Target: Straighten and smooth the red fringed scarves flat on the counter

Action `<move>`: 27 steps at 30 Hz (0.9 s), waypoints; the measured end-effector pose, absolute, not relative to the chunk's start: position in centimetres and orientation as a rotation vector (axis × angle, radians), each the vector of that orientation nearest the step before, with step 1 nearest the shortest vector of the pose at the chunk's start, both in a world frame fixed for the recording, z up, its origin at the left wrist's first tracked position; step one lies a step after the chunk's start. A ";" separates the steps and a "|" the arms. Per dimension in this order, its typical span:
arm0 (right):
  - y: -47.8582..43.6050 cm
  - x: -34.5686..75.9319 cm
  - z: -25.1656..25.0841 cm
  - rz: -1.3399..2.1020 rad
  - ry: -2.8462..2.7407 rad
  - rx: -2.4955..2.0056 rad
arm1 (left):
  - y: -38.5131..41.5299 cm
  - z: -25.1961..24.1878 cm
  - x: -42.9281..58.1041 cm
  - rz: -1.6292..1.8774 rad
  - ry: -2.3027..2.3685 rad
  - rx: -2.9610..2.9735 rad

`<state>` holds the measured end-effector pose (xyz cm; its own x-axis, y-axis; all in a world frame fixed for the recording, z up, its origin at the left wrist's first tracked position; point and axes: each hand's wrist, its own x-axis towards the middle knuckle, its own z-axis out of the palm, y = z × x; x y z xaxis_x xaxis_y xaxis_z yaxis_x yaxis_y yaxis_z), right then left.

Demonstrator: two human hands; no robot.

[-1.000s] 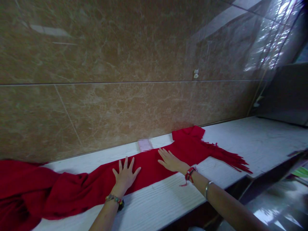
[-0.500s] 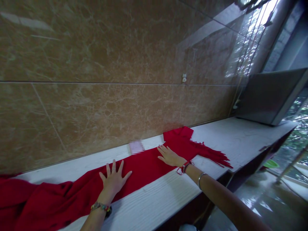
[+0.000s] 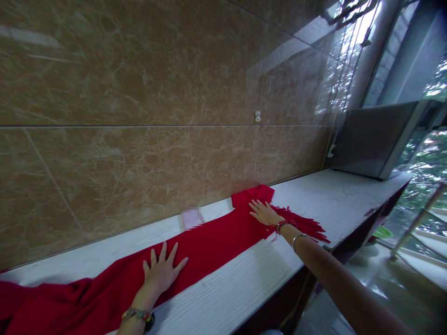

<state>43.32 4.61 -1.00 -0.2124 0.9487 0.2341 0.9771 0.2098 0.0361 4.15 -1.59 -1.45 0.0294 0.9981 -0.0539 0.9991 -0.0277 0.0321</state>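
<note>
Cloth [image 3: 211, 246] in red is laid along the worktop [image 3: 226, 293], its long axis running from lower left to right of centre in the frame, touched by the left hand [image 3: 159, 274] and, nearer the fringe [image 3: 307, 225], the right hand [image 3: 264, 215], both spread wide.

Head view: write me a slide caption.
Left hand and right hand spread palm-down on a fringed red cloth along a white countertop.

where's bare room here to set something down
White grained counter shows bare between the fringed red cloth and the grey box, and in front of the cloth's middle. Crowded: under the left hand and right hand; behind the cloth, by a pale square.
</note>
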 end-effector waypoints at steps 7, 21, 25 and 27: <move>1.2 36.5 -0.2 -0.217 -2.438 -1.595 | -1.6 -2.1 4.1 0.034 2.139 2.290; -2.1 33.2 -4.0 -0.070 -2.400 -1.571 | -2.0 -1.8 4.3 -0.011 1.957 2.324; -2.5 32.8 -4.0 -0.186 -2.141 -1.491 | -2.1 -1.1 4.2 0.117 1.828 2.495; -2.5 32.4 -3.9 -0.234 -2.109 -1.368 | -2.4 -0.4 4.3 0.233 1.654 2.644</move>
<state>32.41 -2.52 -3.86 -0.2824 0.7683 0.5745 0.8754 0.4513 -0.1732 4.30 -2.37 -0.36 0.4293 0.8953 0.1185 0.8932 -0.4404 0.0912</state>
